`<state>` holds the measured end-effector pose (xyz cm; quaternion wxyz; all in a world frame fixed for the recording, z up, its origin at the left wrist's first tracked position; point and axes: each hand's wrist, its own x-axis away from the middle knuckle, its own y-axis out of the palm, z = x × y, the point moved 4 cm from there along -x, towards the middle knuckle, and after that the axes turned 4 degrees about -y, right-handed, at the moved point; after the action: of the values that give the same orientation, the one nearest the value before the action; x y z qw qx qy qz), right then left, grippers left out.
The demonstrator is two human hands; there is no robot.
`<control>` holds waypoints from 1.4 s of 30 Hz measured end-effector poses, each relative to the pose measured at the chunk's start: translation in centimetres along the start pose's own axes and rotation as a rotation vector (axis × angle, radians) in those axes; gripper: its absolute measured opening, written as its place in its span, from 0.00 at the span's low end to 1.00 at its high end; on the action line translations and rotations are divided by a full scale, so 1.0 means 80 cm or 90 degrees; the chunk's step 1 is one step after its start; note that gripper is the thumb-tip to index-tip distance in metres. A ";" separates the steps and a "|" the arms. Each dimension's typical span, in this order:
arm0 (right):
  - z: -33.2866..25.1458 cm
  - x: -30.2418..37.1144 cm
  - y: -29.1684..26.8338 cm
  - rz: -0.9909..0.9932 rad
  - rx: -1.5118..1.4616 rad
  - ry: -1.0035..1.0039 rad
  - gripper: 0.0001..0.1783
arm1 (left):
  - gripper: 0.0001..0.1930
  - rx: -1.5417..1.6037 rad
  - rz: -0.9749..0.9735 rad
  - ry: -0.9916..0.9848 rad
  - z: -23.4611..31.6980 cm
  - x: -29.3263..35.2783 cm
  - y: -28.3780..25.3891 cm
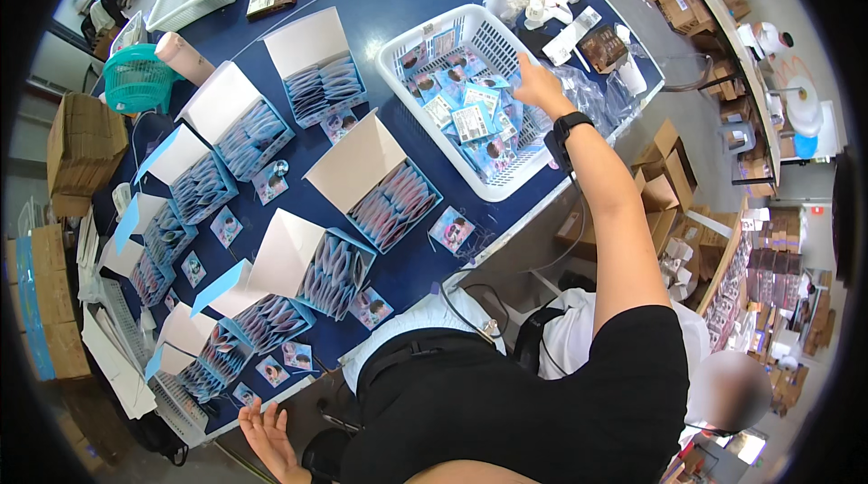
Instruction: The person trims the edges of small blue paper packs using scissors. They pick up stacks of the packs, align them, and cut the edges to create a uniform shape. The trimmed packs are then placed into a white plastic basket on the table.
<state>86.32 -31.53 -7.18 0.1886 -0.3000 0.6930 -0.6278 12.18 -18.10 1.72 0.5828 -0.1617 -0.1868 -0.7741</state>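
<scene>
Your left hand (268,439) is nearest, held just off the table's near edge with its palm turned up and its fingers loosely spread; nothing shows in it. The closest things to it are small picture cards (272,371) lying on the blue table (425,289). Past them, open boxes (282,253) stand in two slanting rows, their pale lids raised and their insides packed with upright flat packets (336,274). More cards lie singly in front of several boxes. To your right, beyond your black sleeve (633,353), a co-worker in a white top (579,339) is partly hidden by your body.

Further out, your right arm stretches across to the white basket (493,187), with a black watch (571,125) on its wrist. Your right hand (540,88) is at the basket's right rim, fingers partly bent; some are hidden, so you cannot tell how tightly they close or whether they hold anything. Inside the basket, blue packets (472,122) lie loosely in a heap, some with white labels facing up.

Just beyond your right hand sit crumpled clear plastic (583,90) and a white carton (571,36). At the far left are a teal fan (137,79), a pink cylinder (183,57) and a white tray (185,9).
</scene>
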 end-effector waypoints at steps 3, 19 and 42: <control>-0.024 0.001 0.000 0.035 -0.015 -0.046 0.33 | 0.21 0.014 -0.027 -0.006 0.007 -0.013 0.013; -0.090 0.030 0.062 -0.176 0.031 -0.104 0.55 | 0.21 0.025 -0.032 0.007 -0.007 0.001 0.014; -0.099 0.055 0.009 -0.051 -0.023 -0.062 0.41 | 0.21 0.032 -0.102 0.020 -0.003 -0.014 0.020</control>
<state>77.84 -28.33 -6.28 0.1911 -0.3612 0.6816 -0.6070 13.99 -17.63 1.14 0.5254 -0.1197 -0.2094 -0.8159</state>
